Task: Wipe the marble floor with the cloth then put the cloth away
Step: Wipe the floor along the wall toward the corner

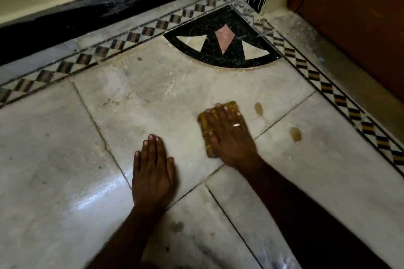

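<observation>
Grip flat, fingers straight: our right hand (pixel 229 135) presses yellow cloth (pixel 204 124), left hand (pixel 153 172) rests on marble floor (pixel 142 94); wiping, amber spot (pixel 258 109) next.

A pale marble floor (pixel 153 94), gritty along its slab joints, carries a folded yellow cloth (pixel 230 106) pressed flat under the right hand (pixel 231 137). The left hand (pixel 153 172) rests palm-down on bare stone just beside it. A yellowish stain (pixel 258 108) lies near the cloth's right edge, and a second stain (pixel 295 134) lies farther right. A black fan-shaped inlay (pixel 223 50) fills the corner inside a checkered border (pixel 87 61).
</observation>
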Demonstrator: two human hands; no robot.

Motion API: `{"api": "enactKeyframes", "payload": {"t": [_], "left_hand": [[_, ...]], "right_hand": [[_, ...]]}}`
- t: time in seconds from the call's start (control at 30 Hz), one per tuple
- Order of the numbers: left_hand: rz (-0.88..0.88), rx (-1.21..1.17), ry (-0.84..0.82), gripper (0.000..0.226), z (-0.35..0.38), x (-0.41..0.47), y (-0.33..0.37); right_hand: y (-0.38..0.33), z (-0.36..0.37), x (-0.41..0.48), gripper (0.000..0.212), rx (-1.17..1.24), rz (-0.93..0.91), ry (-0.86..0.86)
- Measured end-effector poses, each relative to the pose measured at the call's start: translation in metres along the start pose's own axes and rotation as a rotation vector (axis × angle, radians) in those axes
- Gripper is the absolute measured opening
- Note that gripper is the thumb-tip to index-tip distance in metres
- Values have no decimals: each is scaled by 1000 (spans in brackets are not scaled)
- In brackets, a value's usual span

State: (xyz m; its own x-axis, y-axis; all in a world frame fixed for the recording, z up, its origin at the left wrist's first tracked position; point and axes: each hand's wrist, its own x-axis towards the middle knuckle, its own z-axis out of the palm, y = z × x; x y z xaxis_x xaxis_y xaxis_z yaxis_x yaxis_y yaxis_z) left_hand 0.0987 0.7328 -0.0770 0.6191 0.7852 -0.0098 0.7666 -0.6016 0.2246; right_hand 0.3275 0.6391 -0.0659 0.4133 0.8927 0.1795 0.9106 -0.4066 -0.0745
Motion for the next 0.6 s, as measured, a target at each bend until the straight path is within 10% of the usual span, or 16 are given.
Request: {"api": "enactKeyframes", "payload": {"t": [0.2, 0.47, 0.6], "left_hand": [[28, 18, -5, 67, 0, 0, 6], [325, 43, 32, 65, 1, 1, 10], [290, 41, -2, 68, -2, 2, 15]], "right_hand": [[-13, -24, -105, 61, -68, 303, -73], [-53, -20, -68, 54, 116, -83, 41], [10, -13, -57, 55, 44, 44, 41]]}}
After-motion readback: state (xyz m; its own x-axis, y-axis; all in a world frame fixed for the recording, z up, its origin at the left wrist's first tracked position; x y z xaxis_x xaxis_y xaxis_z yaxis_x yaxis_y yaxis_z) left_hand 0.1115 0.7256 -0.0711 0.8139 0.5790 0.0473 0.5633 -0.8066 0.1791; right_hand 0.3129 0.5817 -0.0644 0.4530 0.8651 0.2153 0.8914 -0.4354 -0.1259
